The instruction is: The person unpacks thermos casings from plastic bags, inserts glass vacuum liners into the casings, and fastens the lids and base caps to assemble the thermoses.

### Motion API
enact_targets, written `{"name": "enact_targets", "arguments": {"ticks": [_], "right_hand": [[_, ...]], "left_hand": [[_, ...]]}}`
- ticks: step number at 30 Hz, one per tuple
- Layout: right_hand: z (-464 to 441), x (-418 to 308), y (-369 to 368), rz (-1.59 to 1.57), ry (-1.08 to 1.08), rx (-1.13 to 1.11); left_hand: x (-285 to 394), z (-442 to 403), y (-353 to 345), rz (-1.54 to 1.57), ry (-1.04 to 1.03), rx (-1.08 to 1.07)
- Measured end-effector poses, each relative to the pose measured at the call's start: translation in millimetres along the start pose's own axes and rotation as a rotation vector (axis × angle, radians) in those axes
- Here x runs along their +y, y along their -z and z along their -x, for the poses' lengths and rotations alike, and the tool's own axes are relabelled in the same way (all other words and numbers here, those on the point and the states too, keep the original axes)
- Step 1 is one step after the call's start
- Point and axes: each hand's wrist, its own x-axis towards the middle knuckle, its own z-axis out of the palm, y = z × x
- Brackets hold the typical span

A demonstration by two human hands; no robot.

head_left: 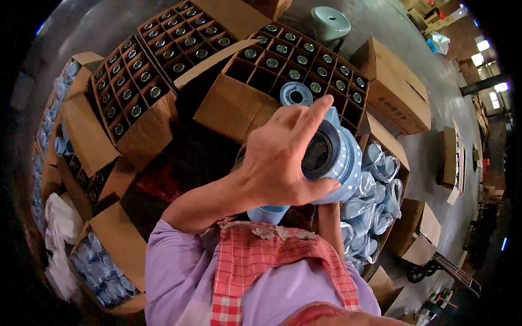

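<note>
My left hand (277,149) reaches across a light blue thermos-like vessel (348,157) with white spots and a dark round opening tipped towards me. Its thumb presses on the near side of the rim, and the index finger stretches past the far side. Only my right forearm (329,223) shows, rising to the vessel; the vessel hides the right hand. Just beyond my left fingers is a blue ring-shaped part (296,95) with a dark hole, at the edge of a divided carton (234,106). Below my left wrist is a blue cup-like piece (268,214).
Further divided cartons (147,138) hold several round, shiny-topped items. Bagged blue parts (367,209) fill a box on my right; another open box (103,266) of blue parts stands at lower left. A pale green stool (330,23) and a closed carton (399,89) stand beyond.
</note>
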Motion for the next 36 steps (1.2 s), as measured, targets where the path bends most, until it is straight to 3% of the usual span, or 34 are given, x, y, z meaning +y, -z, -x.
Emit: {"name": "enact_targets", "arguments": {"ticks": [7, 11, 16, 17, 18, 20, 24, 27, 29, 32, 33, 36], "right_hand": [[-5.6, -7.3, 1.9, 0.165, -0.051, 0.053], [0.1, -19.0, 5.3, 0.423, -0.120, 0.132], [-13.0, -45.9, 30.8, 0.708, -0.274, 0.195], [-22.0, -42.4, -16.2, 0.669, -0.267, 0.205], [-20.5, -65.6, 62.5, 0.502, -0.348, 0.239], [-38.8, -58.6, 49.9, 0.752, -0.312, 0.155], [-81.1, -38.5, -0.8, 1.169, -0.309, 0.039], [-113.7, -32.1, 20.2, 1.393, -0.266, -0.149], [-128.3, -26.4, 20.1, 1.327, -0.288, -0.205], [-157.5, -12.5, 25.7, 1.222, -0.351, -0.264], [-167.7, -8.3, 28.5, 1.188, -0.376, -0.279], [-204.0, -4.8, 28.0, 1.375, -0.583, 0.355]], "left_hand": [[-11.8, 2.3, -0.8, 0.004, -0.094, -0.039], [-17.5, 5.7, -5.8, 0.028, -0.168, -0.125], [-48.3, 17.8, -1.9, 0.116, -0.260, -0.068], [-59.1, 20.8, -1.3, 0.096, -0.230, -0.075], [-71.4, 24.1, 0.6, 0.075, -0.201, -0.077], [-104.2, 34.1, 14.7, 0.637, 0.283, -0.208], [-131.4, 42.0, 26.0, 0.643, 0.484, -0.251], [-154.1, 49.5, 27.2, 0.745, 0.542, -0.246], [-149.7, 48.4, 24.1, 0.863, 0.679, -0.139], [-187.7, 53.4, 10.8, 0.441, 0.678, -0.006], [-190.5, 57.2, 6.5, 0.155, 0.636, 0.009], [-240.3, 89.1, 14.0, 0.167, 0.717, 0.110]]}}
